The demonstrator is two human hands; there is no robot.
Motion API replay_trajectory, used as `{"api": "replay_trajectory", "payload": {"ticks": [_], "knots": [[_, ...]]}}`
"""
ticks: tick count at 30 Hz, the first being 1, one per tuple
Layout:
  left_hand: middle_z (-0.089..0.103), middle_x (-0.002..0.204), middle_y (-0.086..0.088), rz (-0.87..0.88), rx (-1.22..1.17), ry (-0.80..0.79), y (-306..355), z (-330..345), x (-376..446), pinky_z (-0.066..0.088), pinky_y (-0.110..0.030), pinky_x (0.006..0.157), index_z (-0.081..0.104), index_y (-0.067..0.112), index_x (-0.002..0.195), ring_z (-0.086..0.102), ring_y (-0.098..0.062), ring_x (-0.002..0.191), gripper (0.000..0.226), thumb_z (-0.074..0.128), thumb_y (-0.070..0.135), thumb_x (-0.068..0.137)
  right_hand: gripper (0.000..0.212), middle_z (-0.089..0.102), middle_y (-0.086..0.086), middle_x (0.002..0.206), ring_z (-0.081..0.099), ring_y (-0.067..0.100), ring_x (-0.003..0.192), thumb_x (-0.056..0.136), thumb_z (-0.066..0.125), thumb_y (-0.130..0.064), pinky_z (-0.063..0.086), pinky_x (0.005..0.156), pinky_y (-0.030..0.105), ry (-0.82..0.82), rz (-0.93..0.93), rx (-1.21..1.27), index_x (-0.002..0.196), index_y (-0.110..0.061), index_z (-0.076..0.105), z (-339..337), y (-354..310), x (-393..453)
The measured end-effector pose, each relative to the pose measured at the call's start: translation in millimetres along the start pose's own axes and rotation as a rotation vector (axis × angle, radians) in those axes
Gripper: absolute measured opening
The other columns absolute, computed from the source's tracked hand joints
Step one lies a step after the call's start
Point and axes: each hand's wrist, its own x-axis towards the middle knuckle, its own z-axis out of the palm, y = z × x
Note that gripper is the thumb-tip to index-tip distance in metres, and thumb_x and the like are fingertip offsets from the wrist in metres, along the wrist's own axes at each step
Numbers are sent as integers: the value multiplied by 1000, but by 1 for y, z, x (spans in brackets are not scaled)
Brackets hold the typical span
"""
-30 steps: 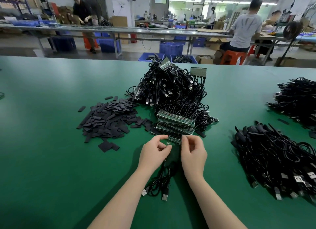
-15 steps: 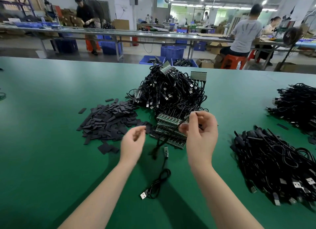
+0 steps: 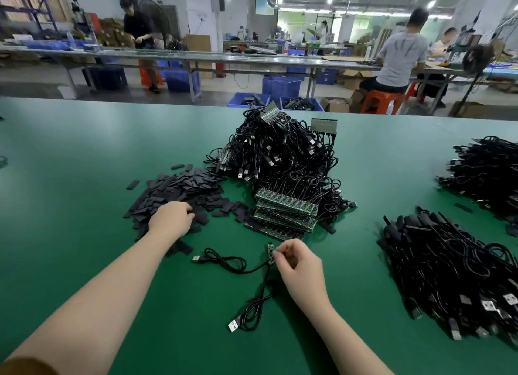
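My right hand (image 3: 297,265) pinches a small green circuit board (image 3: 270,252) just above the green table (image 3: 70,164). Two black USB cables hang from the board: one (image 3: 224,262) runs left, the other (image 3: 252,310) trails toward me, both with their plugs on the table. My left hand (image 3: 171,219) rests on the near edge of a heap of flat black sleeve pieces (image 3: 179,189). Its fingers curl over one of the pieces. Right of that heap lies a stack of green circuit board strips (image 3: 283,209).
A tall pile of black USB cables with board strips (image 3: 280,156) stands behind the stack. Two more black cable heaps lie at the right (image 3: 448,271) and far right (image 3: 487,173). Beyond the table's far edge are other benches, blue crates and people working.
My left hand has moved left from the middle onto the black sleeve heap. My right hand has come down and nearer with the small board, and its cables now lie spread on the table.
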Motion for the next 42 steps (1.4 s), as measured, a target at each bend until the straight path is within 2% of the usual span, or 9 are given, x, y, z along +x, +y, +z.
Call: {"api": "replay_trajectory", "payload": {"ticks": [4,11,15,17,20,26,28,34,42], "knots": [[69,113,-2,19,-19,130,2,-1,-3,52,-35,75,72,22,108,63,-24,100,18,59,25,97,19,65,-12,76,55,1,63,90,69,-14,45,61,13,18,-10,48,79,-27,62,0,3,0],[70,115,-7,-3,-411,417,1,-5,-10,50,-39,94,73,14,111,63,-26,105,27,63,0,90,21,65,-7,71,57,0,65,89,71,-13,46,62,12,44,8,47,78,-28,63,2,3,0],[73,99,5,52,-721,651,28,-21,-30,48,-17,85,76,19,101,65,-8,92,17,67,10,89,20,65,-10,75,59,2,70,90,69,-15,45,66,13,32,-5,-52,78,-29,62,3,3,0],[72,86,16,76,-991,545,50,-26,-47,47,-5,71,75,27,89,64,4,77,15,73,13,84,16,63,-14,83,57,1,81,89,70,-18,44,73,16,38,-46,-133,81,-29,63,2,3,0],[74,81,10,142,-1322,81,81,-18,-77,52,-14,59,75,32,79,66,0,67,20,79,12,79,10,62,-21,93,55,-4,95,86,76,-26,40,85,13,76,-126,-146,94,-28,70,-1,2,2],[74,85,5,296,-1288,-321,116,16,-109,55,-20,65,74,26,90,67,-5,73,20,74,6,83,19,76,-15,86,70,2,83,87,75,-15,49,73,11,56,28,269,84,-33,76,-9,2,3],[72,95,6,323,-1225,-297,119,21,-109,54,-18,69,70,29,100,68,-3,77,26,74,9,84,16,76,-12,85,71,7,84,88,73,-14,52,74,15,124,71,310,83,-29,77,-11,4,4],[59,118,12,580,-335,-92,109,36,-109,45,-30,95,63,32,126,53,-6,109,44,66,50,86,8,75,2,80,74,13,75,93,68,-14,54,68,28,293,222,441,88,-20,70,-11,9,12],[62,95,22,477,-657,117,116,52,-116,49,-26,81,63,39,101,56,3,92,9,60,41,92,19,73,-12,76,69,8,69,82,78,-12,56,72,28,168,102,170,82,-29,70,-18,10,18]]}}
